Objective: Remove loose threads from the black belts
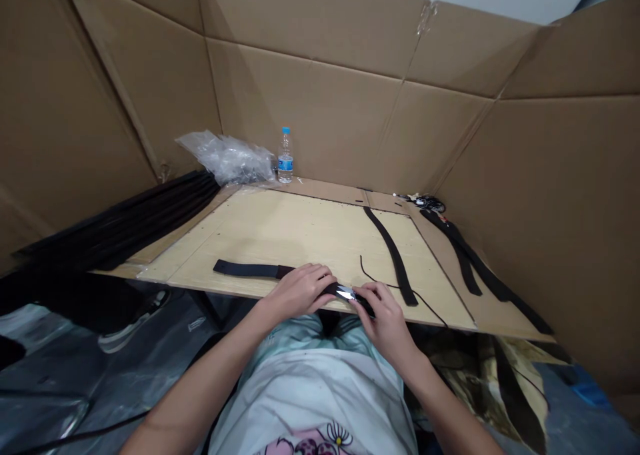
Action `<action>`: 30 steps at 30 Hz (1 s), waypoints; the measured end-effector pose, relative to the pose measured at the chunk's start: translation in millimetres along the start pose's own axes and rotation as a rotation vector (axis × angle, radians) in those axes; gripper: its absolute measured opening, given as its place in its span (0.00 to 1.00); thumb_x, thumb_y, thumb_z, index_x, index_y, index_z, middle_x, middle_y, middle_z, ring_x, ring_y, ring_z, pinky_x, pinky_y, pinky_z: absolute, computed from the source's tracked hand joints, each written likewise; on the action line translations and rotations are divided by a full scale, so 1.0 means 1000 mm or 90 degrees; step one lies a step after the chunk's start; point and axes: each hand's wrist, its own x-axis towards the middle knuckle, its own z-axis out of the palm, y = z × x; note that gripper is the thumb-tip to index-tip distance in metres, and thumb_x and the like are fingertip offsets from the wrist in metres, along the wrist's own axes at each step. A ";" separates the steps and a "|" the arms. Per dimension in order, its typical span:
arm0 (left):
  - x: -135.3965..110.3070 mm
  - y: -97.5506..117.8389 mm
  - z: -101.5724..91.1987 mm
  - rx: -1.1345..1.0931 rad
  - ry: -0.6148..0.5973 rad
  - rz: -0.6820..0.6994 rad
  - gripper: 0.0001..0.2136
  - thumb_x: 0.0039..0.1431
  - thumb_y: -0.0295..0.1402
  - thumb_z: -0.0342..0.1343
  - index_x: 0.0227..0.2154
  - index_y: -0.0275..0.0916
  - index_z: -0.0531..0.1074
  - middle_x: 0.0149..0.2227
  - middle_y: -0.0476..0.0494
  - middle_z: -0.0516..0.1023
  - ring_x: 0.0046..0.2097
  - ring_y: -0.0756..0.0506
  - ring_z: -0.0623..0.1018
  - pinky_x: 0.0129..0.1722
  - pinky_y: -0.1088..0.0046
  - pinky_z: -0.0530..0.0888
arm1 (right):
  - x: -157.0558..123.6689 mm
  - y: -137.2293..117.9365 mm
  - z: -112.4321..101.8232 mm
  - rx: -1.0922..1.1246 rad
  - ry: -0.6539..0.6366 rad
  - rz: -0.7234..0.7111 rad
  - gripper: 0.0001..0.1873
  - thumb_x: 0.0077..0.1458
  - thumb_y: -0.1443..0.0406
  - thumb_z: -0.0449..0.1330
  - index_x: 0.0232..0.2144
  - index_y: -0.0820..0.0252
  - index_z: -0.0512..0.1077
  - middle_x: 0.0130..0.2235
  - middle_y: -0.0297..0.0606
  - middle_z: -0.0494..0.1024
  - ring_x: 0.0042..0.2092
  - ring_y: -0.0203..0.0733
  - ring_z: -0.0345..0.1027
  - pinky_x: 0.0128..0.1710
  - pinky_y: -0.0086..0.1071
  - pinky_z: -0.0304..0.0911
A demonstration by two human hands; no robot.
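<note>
- At 12 o'clock on the bench (280,228), the left hand (300,292) and right hand (383,322) sit close together, both clamped on a black strap (245,269).
- Between them, a shiny metal piece (346,293) shows at the strap's end.
- At 1 o'clock, a second strap (393,255) lies beside a thin black cord (380,278).
- At 11 o'clock, a water bottle (285,156) stands beside a plastic bag (225,158).

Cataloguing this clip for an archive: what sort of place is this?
Likely a makeshift workshop booth: cardboard walls surround a pale wooden board bearing black straps, one held by the left hand and right hand.
</note>
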 end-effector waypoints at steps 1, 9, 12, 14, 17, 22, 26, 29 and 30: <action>0.000 0.000 0.000 0.000 0.001 0.001 0.11 0.64 0.37 0.48 0.41 0.34 0.68 0.38 0.40 0.73 0.41 0.43 0.73 0.40 0.67 0.72 | 0.000 0.000 0.000 -0.001 0.001 -0.001 0.09 0.61 0.69 0.53 0.43 0.62 0.69 0.37 0.44 0.68 0.40 0.42 0.65 0.39 0.36 0.68; -0.001 0.001 0.002 -0.003 0.002 0.000 0.11 0.64 0.37 0.48 0.41 0.34 0.68 0.38 0.40 0.73 0.41 0.43 0.73 0.40 0.67 0.72 | -0.001 0.002 0.001 0.001 0.017 0.007 0.09 0.60 0.69 0.53 0.43 0.62 0.70 0.37 0.44 0.68 0.40 0.42 0.66 0.39 0.35 0.67; -0.001 0.000 0.002 -0.003 0.004 0.000 0.11 0.63 0.37 0.48 0.40 0.34 0.68 0.38 0.40 0.73 0.41 0.43 0.73 0.40 0.67 0.72 | -0.001 0.002 0.001 0.008 0.022 0.012 0.09 0.60 0.68 0.53 0.43 0.62 0.70 0.37 0.44 0.68 0.40 0.42 0.66 0.40 0.35 0.67; -0.001 0.000 0.001 -0.003 0.002 0.000 0.11 0.64 0.37 0.48 0.40 0.34 0.68 0.38 0.40 0.73 0.40 0.43 0.73 0.40 0.67 0.72 | -0.001 0.002 0.001 0.011 0.020 0.019 0.09 0.60 0.67 0.53 0.42 0.61 0.70 0.37 0.44 0.68 0.40 0.42 0.66 0.40 0.35 0.68; -0.001 0.001 0.001 -0.003 0.000 -0.002 0.12 0.64 0.38 0.47 0.40 0.34 0.68 0.38 0.40 0.73 0.40 0.43 0.73 0.40 0.67 0.72 | -0.001 0.001 0.001 0.010 0.014 0.025 0.10 0.60 0.67 0.53 0.42 0.61 0.71 0.37 0.44 0.68 0.40 0.42 0.66 0.40 0.35 0.68; -0.001 0.001 0.000 -0.003 -0.003 -0.002 0.12 0.64 0.38 0.47 0.40 0.34 0.68 0.38 0.40 0.73 0.40 0.43 0.73 0.40 0.67 0.72 | -0.001 0.001 0.001 0.008 0.012 0.026 0.10 0.61 0.67 0.52 0.42 0.61 0.70 0.37 0.44 0.69 0.40 0.42 0.66 0.39 0.36 0.68; -0.001 0.001 0.001 -0.003 -0.008 -0.005 0.12 0.64 0.38 0.48 0.40 0.34 0.68 0.38 0.40 0.73 0.41 0.43 0.73 0.40 0.67 0.71 | 0.001 0.000 0.001 0.008 0.014 0.020 0.09 0.60 0.68 0.53 0.41 0.62 0.71 0.36 0.44 0.68 0.39 0.42 0.66 0.38 0.35 0.68; 0.000 0.001 0.002 -0.004 -0.008 -0.004 0.11 0.63 0.38 0.48 0.40 0.34 0.68 0.38 0.40 0.73 0.41 0.43 0.73 0.41 0.67 0.71 | 0.002 0.000 0.000 0.018 0.004 0.027 0.08 0.60 0.68 0.53 0.41 0.63 0.71 0.35 0.43 0.68 0.39 0.42 0.66 0.38 0.34 0.67; 0.000 0.001 0.002 -0.003 -0.006 -0.003 0.11 0.63 0.38 0.48 0.40 0.35 0.68 0.38 0.40 0.73 0.41 0.43 0.73 0.40 0.67 0.71 | 0.002 0.000 0.000 0.023 0.000 0.034 0.08 0.60 0.68 0.54 0.40 0.63 0.71 0.35 0.42 0.68 0.39 0.41 0.67 0.38 0.34 0.67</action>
